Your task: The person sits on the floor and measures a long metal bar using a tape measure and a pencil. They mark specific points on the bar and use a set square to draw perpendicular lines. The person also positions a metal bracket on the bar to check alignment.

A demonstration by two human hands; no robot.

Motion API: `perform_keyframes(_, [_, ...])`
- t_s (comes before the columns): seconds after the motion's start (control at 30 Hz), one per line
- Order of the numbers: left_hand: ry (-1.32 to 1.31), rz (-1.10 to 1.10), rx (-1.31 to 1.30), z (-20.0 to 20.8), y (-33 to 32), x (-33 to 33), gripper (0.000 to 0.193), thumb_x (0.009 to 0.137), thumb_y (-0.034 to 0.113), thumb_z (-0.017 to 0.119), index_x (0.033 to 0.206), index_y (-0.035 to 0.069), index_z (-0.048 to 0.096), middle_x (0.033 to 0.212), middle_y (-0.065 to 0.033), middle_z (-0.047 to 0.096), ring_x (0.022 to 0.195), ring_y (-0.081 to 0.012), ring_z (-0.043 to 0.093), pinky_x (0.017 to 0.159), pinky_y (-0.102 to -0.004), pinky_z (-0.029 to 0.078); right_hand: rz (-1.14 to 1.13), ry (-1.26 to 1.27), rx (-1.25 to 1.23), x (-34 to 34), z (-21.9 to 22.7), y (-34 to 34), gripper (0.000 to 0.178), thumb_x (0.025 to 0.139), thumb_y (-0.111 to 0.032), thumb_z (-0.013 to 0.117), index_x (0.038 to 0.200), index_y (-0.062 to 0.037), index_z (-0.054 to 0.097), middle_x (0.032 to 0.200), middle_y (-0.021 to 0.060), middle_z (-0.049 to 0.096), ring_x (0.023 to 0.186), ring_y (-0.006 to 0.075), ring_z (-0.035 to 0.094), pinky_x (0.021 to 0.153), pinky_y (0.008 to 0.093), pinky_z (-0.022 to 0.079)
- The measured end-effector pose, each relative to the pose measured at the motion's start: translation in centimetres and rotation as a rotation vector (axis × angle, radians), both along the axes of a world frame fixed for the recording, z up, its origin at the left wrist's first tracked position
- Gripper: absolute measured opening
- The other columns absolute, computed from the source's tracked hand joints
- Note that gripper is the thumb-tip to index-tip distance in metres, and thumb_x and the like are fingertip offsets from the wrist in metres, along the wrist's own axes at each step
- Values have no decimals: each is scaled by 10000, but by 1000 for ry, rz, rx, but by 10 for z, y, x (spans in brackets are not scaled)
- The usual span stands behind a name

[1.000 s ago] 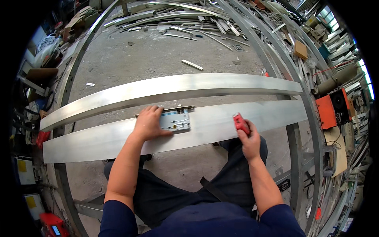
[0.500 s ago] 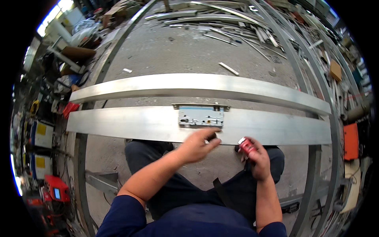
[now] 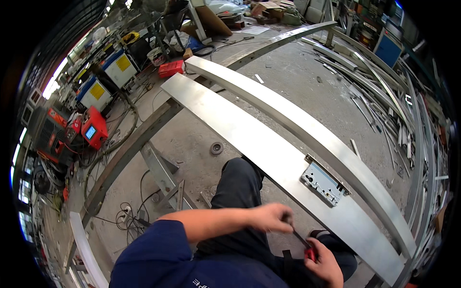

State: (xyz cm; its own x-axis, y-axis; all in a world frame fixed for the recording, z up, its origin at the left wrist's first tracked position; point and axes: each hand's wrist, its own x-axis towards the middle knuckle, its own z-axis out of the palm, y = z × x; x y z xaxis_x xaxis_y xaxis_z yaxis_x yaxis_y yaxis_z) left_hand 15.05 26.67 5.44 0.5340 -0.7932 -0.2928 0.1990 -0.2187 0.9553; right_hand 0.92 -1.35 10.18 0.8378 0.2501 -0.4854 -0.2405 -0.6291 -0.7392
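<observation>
Through my head view, the lock case [image 3: 322, 185] lies on the near silver beam [image 3: 240, 127]. On the beam's near side, my right hand [image 3: 327, 265] is wrapped around a red tool [image 3: 311, 254]; my left hand [image 3: 273, 217] bunches its fingers at a dark strip [image 3: 301, 238], grip too blurred to tell.

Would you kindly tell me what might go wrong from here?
The metal lock case lies on the wide metal bar with no hand on it; if it is loose, a knock might tip it into the gap beside the far bar.
The dark strip between the blurred left hand and the red tool might slip and nip fingers.
The tangled cables on the floor could catch a foot.
</observation>
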Motion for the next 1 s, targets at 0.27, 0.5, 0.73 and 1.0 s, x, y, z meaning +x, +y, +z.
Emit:
perform_keyframes(0.27, [63, 1453, -342, 32, 313, 208, 174, 1043, 204, 640, 974, 68, 723, 820, 1, 638, 664, -79, 566, 586, -226, 484, -485, 380, -3, -73, 61, -149, 256, 1058, -193, 606, 1237, -28, 688, 628, 39, 621, 486, 134, 572, 452, 283, 434])
perform_keyframes(0.5, [161, 1815, -563, 15, 388, 241, 223, 1075, 288, 615, 1003, 92, 693, 810, -11, 628, 662, -121, 523, 628, -277, 468, -447, 506, -78, -57, 82, -160, 304, 1056, -240, 637, 1093, 33, 766, 749, 132, 739, 587, 200, 679, 528, 332, 527])
perform_keyframes(0.73, [258, 1118, -408, -27, 194, 171, 230, 1075, 290, 623, 1071, 77, 706, 895, -31, 688, 716, -153, 627, 651, -304, 507, -287, 29, -267, 32, 17, -74, 218, 945, -171, 695, 882, 35, 731, 675, 105, 651, 661, 134, 619, 647, 339, 509])
perform_keyframes(1.0, [284, 1127, -282, -62, 148, 202, 214, 1064, 238, 644, 1000, 38, 682, 771, -68, 668, 600, -187, 615, 542, -348, 461, -281, -68, -209, 90, -14, -36, 235, 927, -195, 722, 914, 39, 743, 701, 110, 681, 686, 172, 641, 678, 364, 519])
